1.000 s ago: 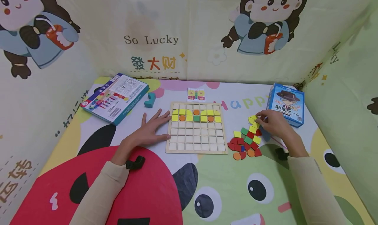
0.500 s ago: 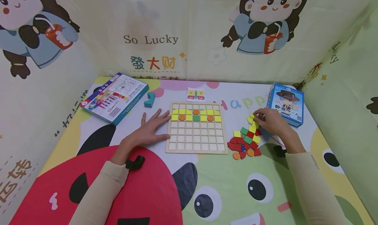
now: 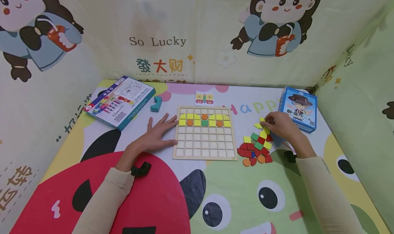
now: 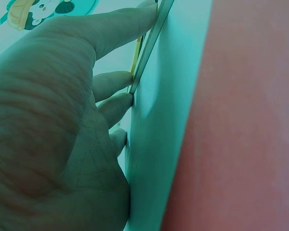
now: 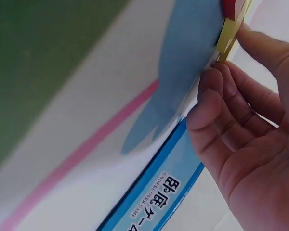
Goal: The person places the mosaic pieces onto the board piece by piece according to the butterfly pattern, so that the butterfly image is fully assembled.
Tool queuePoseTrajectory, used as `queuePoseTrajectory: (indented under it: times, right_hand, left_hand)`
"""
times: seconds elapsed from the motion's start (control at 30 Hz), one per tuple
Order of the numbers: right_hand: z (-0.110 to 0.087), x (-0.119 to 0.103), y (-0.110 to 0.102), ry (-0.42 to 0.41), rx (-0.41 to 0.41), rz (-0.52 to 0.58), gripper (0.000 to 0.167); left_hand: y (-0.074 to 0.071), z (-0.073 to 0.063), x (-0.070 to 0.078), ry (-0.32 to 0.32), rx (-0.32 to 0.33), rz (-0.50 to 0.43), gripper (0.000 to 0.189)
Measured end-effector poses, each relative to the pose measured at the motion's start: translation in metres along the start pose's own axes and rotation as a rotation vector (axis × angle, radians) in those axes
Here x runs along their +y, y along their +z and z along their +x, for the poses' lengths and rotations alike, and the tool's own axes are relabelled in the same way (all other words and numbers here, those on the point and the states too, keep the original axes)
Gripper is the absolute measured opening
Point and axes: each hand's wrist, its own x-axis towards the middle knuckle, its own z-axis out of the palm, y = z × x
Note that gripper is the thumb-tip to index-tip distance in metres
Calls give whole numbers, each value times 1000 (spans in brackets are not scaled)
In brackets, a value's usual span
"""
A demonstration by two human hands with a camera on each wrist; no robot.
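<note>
In the head view a wooden grid board (image 3: 204, 141) lies in the middle, its second and third rows partly filled with yellow, orange and green tiles. My left hand (image 3: 155, 135) is spread on the table, fingertips and thumb touching the board's left edge; the left wrist view shows these fingers (image 4: 113, 84) against the rim. To the right lies a loose pile of red tiles (image 3: 246, 152) with green, yellow, orange and blue ones. At its far end my right hand (image 3: 283, 126) pinches a yellow tile (image 5: 227, 36) between thumb and fingers. Its fingertips partly cover the neighbouring yellow tiles.
A butterfly pattern card (image 3: 204, 98) lies behind the board. At the back left are a flat box (image 3: 121, 102) and a teal curved block (image 3: 156, 104). A blue game box (image 3: 298, 107) stands close behind my right hand.
My right hand has shifted slightly left and away from me, and the yellow tiles at its fingertips have spread leftward. My left hand and the board have stayed put.
</note>
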Motion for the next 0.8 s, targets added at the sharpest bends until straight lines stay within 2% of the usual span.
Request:
queuePoseTrajectory:
  times: [0.27, 0.8]
  right_hand:
    - [-2, 1, -4, 6, -39, 22, 43]
    - [-1, -4, 0, 7, -19, 9, 39]
  left_hand:
    - [-1, -1, 2, 1, 1, -1, 93]
    - [-2, -1, 2, -5, -4, 4, 93]
